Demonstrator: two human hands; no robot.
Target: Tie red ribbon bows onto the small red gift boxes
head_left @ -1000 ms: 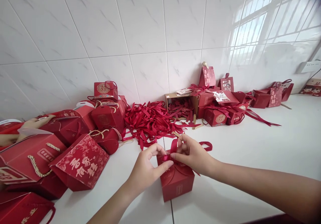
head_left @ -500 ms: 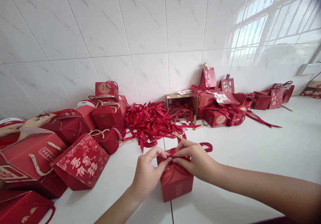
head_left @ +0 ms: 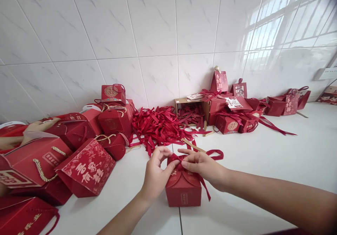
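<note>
A small red gift box [head_left: 183, 192] with curved overlapping flaps stands upright on the white table in front of me. A red ribbon [head_left: 205, 188] is gathered in a bow on its top, and one tail hangs down the right side. My left hand [head_left: 157, 173] pinches the ribbon at the bow's left side. From the right, my right hand [head_left: 204, 166] pinches the ribbon close to the knot between thumb and fingers. The knot itself is partly covered by the fingertips. Behind the right hand lies a ribbon loop [head_left: 216, 154].
A heap of red ribbons [head_left: 160, 128] lies behind the box, beside an open cardboard box [head_left: 181, 103] of ribbon pieces. Red gift boxes [head_left: 88, 168] crowd the left, with another person's hand [head_left: 39, 126] among them. More boxes [head_left: 228, 123] stand along the tiled wall.
My hands have drawn slightly apart at the bow. A ribbon tail now hangs down the box's right side, and the box has turned to face me more squarely.
</note>
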